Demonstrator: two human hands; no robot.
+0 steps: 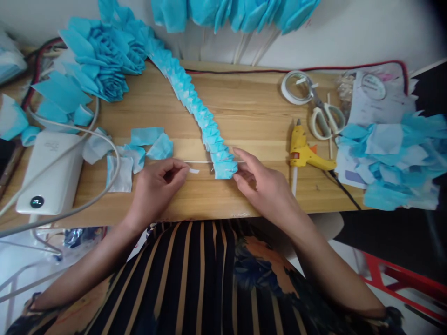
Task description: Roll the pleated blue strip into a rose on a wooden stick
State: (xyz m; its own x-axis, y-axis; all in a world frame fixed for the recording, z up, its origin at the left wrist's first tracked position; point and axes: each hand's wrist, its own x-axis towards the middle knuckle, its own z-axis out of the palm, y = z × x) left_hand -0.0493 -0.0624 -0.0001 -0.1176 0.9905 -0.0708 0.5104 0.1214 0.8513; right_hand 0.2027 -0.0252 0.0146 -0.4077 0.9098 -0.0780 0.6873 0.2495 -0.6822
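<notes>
A long pleated strip of blue crepe-like material (195, 104) runs diagonally over the table and ends between my hands. My right hand (263, 184) is at its near end, thumb against the edge and index finger raised; the other fingertips are partly hidden. A thin white stick (200, 162) lies crosswise at this end, passing behind the pleats towards my right fingers. My left hand (157, 186) is pinched closed, with a small white strip (194, 171) showing at its fingertips. Left of that hand lie several loose blue pieces (146, 136) and a whitish square (119, 174).
Blue fabric-like roses (104, 56) fill the back left, near a white power bank (52, 172) with looping cables. To the right are a yellow glue gun (303, 149), scissors (326, 121), a tape roll (295, 87) and a heap of blue pieces (394, 158).
</notes>
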